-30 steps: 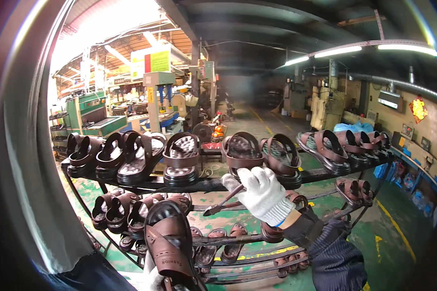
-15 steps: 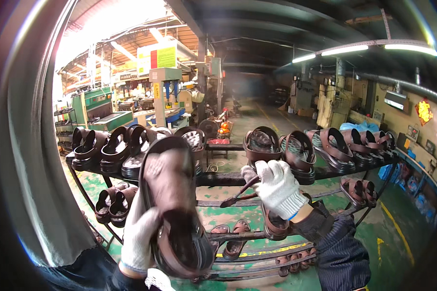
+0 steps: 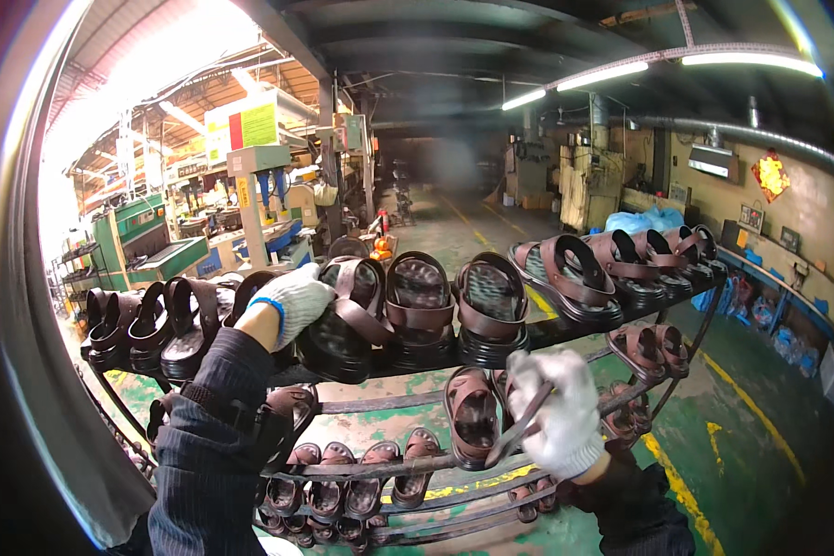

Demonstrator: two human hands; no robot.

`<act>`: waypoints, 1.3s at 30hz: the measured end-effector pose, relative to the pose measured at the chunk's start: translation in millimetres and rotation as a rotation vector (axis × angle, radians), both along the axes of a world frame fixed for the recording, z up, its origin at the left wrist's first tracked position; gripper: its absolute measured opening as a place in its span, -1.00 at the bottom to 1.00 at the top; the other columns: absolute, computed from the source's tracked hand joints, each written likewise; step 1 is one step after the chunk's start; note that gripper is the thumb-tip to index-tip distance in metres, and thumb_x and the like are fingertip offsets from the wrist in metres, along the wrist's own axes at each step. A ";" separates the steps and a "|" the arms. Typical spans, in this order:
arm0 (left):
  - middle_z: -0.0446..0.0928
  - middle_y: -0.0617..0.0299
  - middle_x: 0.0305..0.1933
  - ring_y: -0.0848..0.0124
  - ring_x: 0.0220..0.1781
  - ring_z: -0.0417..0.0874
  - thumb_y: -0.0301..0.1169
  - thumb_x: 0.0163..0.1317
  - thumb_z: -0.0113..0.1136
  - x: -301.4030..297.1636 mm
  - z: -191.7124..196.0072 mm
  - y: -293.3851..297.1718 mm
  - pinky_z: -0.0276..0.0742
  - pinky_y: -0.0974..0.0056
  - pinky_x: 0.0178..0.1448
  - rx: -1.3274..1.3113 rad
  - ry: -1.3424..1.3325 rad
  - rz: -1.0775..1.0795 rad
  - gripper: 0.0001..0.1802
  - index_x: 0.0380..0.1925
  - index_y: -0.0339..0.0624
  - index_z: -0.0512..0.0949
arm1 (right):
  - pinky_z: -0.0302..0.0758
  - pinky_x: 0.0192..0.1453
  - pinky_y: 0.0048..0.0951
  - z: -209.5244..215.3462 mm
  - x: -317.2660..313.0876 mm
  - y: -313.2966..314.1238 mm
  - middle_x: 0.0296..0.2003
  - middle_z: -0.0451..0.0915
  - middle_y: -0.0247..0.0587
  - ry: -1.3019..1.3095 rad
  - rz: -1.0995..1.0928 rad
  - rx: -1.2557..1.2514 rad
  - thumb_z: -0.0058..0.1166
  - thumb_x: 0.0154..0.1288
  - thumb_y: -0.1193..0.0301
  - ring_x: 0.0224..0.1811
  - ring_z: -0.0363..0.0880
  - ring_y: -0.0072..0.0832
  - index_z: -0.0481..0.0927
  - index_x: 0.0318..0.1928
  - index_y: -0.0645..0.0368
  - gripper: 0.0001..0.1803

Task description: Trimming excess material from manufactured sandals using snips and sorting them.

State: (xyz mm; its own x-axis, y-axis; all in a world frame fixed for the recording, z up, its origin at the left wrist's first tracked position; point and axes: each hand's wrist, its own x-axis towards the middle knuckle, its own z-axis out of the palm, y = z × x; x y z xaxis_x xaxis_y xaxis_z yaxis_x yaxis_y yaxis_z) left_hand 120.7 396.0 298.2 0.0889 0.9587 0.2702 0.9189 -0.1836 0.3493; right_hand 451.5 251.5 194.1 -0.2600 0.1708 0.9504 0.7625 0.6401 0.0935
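Note:
My left hand (image 3: 292, 298), in a white glove with a blue cuff, is closed on the heel end of a dark brown strapped sandal (image 3: 347, 324). The sandal lies on the top tier of a black metal rack (image 3: 565, 332), between other sandals of the same kind. My right hand (image 3: 558, 412), also in a white glove, grips a slanted metal rod (image 3: 499, 449) at the rack's middle tier, just beside a single upright brown sandal (image 3: 473, 417). Both dark sleeves come in from the lower edge.
Rows of brown sandals fill the rack's top tier (image 3: 574, 269) and lower tiers (image 3: 343, 482). Green machines (image 3: 148, 241) stand at the left. The green floor carries yellow lines (image 3: 751, 417), an aisle runs back in the middle, and blue bags (image 3: 649, 221) lie by the right wall.
My left hand has raised the sandal from below the rack up onto the top tier. My right hand has stayed on the rod, now lower in the picture.

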 end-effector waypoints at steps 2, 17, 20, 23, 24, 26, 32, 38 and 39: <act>0.60 -0.20 0.05 0.06 0.13 0.63 -0.33 0.34 0.00 11.3 5.2 -10.3 0.46 0.16 0.20 -0.017 -0.051 -0.041 -0.57 0.12 -0.36 0.48 | 0.52 0.04 -0.10 5.0 19.8 3.3 -0.15 0.58 -0.20 0.076 -0.060 -0.040 0.34 0.01 0.61 -0.11 0.55 -0.16 0.68 -0.07 0.23 -0.62; 0.48 -0.18 0.32 0.03 0.37 0.49 -0.32 0.41 0.00 9.5 -0.1 -40.5 0.36 0.20 0.40 0.077 -0.194 -0.007 -0.46 0.34 -0.30 0.36 | 0.52 0.20 -0.08 1.6 8.1 43.3 -0.04 0.52 -0.14 -0.133 0.012 0.060 0.45 0.01 0.53 0.12 0.53 -0.05 0.66 0.01 0.23 -0.53; 0.46 -0.19 0.35 0.05 0.41 0.46 -0.33 0.39 0.04 18.6 -4.5 -51.5 0.34 0.20 0.43 0.218 -0.230 0.013 -0.42 0.38 -0.32 0.33 | 0.55 0.12 -0.07 0.8 4.1 52.0 -0.11 0.56 -0.17 -0.094 -0.038 0.163 0.48 0.10 0.47 0.03 0.59 -0.06 0.56 -0.15 0.19 -0.65; 0.46 -0.19 0.35 -0.03 0.40 0.47 -0.36 0.38 0.01 19.9 -9.5 -65.7 0.35 0.13 0.45 0.345 -0.234 0.000 -0.42 0.40 -0.25 0.33 | 0.60 -0.01 -0.12 -7.6 6.5 58.6 -0.21 0.59 -0.13 -0.015 -0.092 0.077 0.44 0.17 0.47 -0.09 0.63 -0.07 0.52 -0.11 0.19 -0.65; 0.49 -0.23 0.31 -0.08 0.36 0.50 -0.37 0.38 0.02 14.2 -16.5 -64.2 0.39 0.07 0.41 0.434 -0.231 -0.049 -0.42 0.41 -0.22 0.32 | 0.59 -0.03 -0.11 -6.0 5.9 59.8 -0.23 0.58 -0.12 0.000 -0.036 0.051 0.44 0.18 0.46 -0.12 0.62 -0.06 0.50 -0.11 0.19 -0.64; 0.50 -0.22 0.31 -0.08 0.36 0.51 -0.39 0.37 0.02 15.3 -20.9 -75.5 0.40 0.06 0.41 0.496 -0.210 -0.027 -0.44 0.38 -0.22 0.36 | 0.58 -0.05 -0.09 -5.2 4.0 61.3 -0.25 0.58 -0.11 0.032 -0.009 0.072 0.44 0.17 0.46 -0.15 0.61 -0.04 0.49 -0.14 0.19 -0.64; 0.46 -0.13 0.36 0.03 0.37 0.51 -0.42 0.38 0.05 20.3 -38.5 -108.6 0.37 0.18 0.44 0.576 -0.377 0.018 -0.40 0.43 -0.17 0.31 | 0.43 0.28 0.09 -8.2 14.3 61.6 -0.10 0.50 -0.06 -0.099 -0.042 0.002 0.33 -0.05 0.53 0.02 0.54 0.06 0.42 0.00 0.14 -0.45; 0.40 0.10 0.41 0.46 0.14 0.59 -0.67 0.40 -0.12 -19.5 -70.7 -153.1 0.53 0.36 0.20 0.616 -0.944 -0.062 -0.35 0.51 -0.22 0.18 | 0.57 -0.26 -0.05 8.0 0.3 52.1 -0.30 0.54 -0.05 -0.058 -0.057 0.091 0.41 0.20 0.32 -0.30 0.60 0.00 0.44 -0.16 0.12 -0.62; 0.40 0.12 0.40 0.50 0.09 0.57 -0.67 0.40 -0.12 -25.6 -70.5 -164.5 0.52 0.38 0.17 0.591 -0.961 -0.033 -0.34 0.52 -0.22 0.18 | 0.56 -0.31 -0.06 9.4 -1.2 48.4 -0.33 0.55 -0.07 -0.035 -0.070 0.043 0.39 0.23 0.29 -0.35 0.60 -0.01 0.45 -0.19 0.12 -0.65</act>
State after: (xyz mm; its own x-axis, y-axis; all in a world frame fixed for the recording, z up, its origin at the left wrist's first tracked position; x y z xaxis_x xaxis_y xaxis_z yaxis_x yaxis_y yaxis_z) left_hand 95.2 231.6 227.6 -0.3777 0.6586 0.6508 0.3078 -0.5736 0.7591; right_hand 450.3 299.9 203.6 -0.2819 0.1495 0.9477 0.8014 0.5799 0.1469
